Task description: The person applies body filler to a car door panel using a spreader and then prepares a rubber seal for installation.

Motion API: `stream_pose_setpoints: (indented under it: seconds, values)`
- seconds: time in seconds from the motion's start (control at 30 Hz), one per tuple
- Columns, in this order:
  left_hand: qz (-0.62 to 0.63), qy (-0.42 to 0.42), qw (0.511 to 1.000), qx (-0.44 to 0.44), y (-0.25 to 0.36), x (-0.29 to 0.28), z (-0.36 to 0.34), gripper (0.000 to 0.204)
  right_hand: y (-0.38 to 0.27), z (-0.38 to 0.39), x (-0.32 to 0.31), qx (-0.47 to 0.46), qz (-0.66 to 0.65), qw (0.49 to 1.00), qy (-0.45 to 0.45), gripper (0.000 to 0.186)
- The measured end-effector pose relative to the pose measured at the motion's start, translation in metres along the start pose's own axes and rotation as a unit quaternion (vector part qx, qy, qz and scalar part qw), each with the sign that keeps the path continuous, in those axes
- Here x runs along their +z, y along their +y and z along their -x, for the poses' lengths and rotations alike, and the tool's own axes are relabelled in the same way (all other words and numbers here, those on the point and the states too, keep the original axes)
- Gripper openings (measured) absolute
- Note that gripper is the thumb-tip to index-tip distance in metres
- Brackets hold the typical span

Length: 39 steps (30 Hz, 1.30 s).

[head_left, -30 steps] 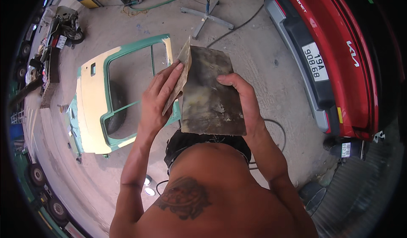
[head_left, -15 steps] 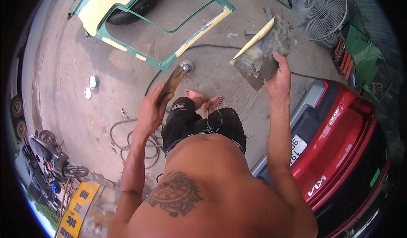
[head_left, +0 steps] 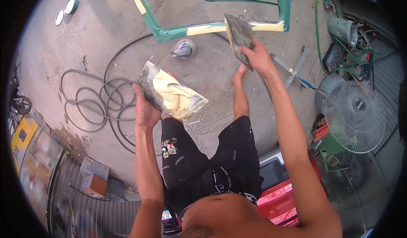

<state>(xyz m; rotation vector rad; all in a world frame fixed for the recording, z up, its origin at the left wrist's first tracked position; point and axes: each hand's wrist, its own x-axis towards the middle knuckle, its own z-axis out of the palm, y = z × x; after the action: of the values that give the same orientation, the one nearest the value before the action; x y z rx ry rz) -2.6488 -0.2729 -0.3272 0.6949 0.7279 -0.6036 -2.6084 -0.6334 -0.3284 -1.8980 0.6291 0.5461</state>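
Note:
My left hand (head_left: 146,111) is closed on the edge of a flat putty board (head_left: 148,79), tilted so its upper face shows. A thick heap of cream putty (head_left: 171,95) lies smeared across it. My right hand (head_left: 259,56) grips a wide grey putty spreader (head_left: 241,34), thumb on its face, and a little cream putty shows along its left edge. The spreader is held up in front of the lower rail of a green vehicle body frame (head_left: 163,35); from this angle I cannot tell whether they touch. Cream putty strips (head_left: 271,26) coat that rail.
A round sander (head_left: 184,49) sits on the concrete by the frame, with a coiled hose (head_left: 91,106) to the left. An open tin (head_left: 72,6) stands far left. At right are a fan (head_left: 355,116), its cross-shaped stand base (head_left: 292,70) and a bucket (head_left: 342,31). A red car (head_left: 280,197) is behind me.
My view has swung and my feet have moved apart. The left board has turned from edge-on to show its putty. The right spreader has tilted more edge-on and come up to the frame's rail.

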Motion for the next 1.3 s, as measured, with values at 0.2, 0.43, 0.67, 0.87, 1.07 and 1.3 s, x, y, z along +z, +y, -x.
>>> stream_pose_setpoints:
  seconds: [0.2, 0.43, 0.67, 0.87, 1.07, 1.3]
  values:
    - [0.010, 0.016, 0.998, -0.062, -0.174, -0.054, -0.118, 0.085, 0.106, -0.191, 0.108, -0.229, 0.468, 0.848, -0.099, 0.063]
    - [-0.229, 0.002, 0.954, -0.192, -0.261, -0.106, -0.155, 0.093, 0.131, -0.224, 0.174, -0.298, 0.490, 0.820, 0.001, 0.063]
    - [-0.375, -0.114, 0.889, -0.236, -0.227, -0.087, -0.166, 0.082, 0.165, -0.203, 0.189, -0.323, 0.487, 0.807, 0.083, 0.052]
    - [-0.406, -0.124, 0.878, -0.221, -0.228, -0.087, -0.165, 0.079, 0.164, -0.184, 0.179, -0.327, 0.472, 0.817, 0.055, 0.053]
    - [-0.388, -0.116, 0.889, -0.215, -0.241, -0.096, -0.170, 0.079, 0.125, -0.212, 0.151, -0.308, 0.466, 0.828, 0.050, 0.055]
    - [-0.379, -0.097, 0.898, -0.199, -0.245, -0.096, -0.171, 0.078, 0.127, -0.237, 0.141, -0.257, 0.432, 0.864, -0.026, 0.050]
